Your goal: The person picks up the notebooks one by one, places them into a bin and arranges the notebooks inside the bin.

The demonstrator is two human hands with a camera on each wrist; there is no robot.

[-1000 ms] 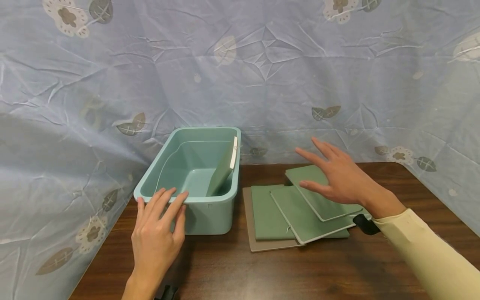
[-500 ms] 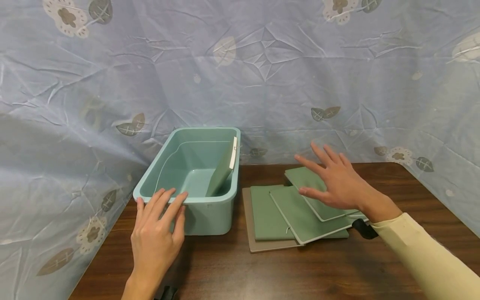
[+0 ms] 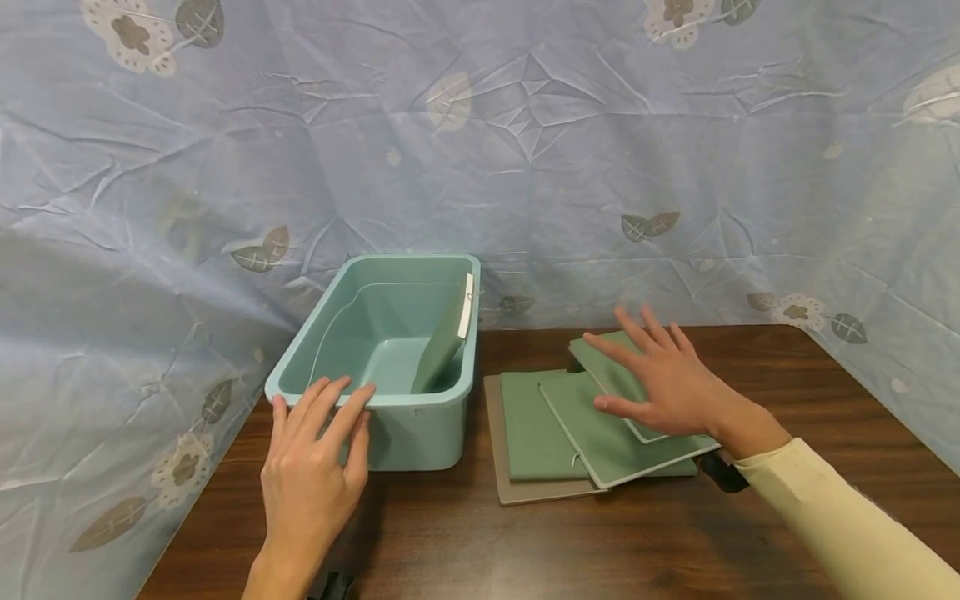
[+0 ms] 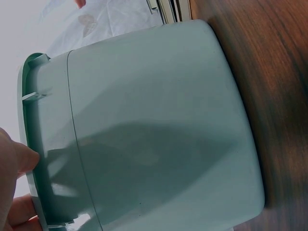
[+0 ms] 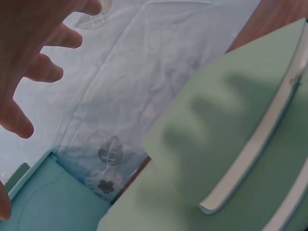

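My left hand rests its fingertips on the near rim of a pale teal plastic bin; the left wrist view shows its fingers right at the rim. Inside the bin, a green notebook with white page edges leans against the right wall. My right hand hovers with spread fingers over a loose pile of green notebooks. The top notebook lies askew over another green notebook. In the right wrist view the hand's shadow falls on the top green cover; nothing is between the fingers.
A beige-brown notebook lies at the bottom of the pile. All stand on a dark wood table. A bluish flowered cloth hangs behind and along both sides.
My right hand has sunk slightly nearer the pile and shifted a little left, fingers still spread. The left hand, bin and notebooks have stayed in place.
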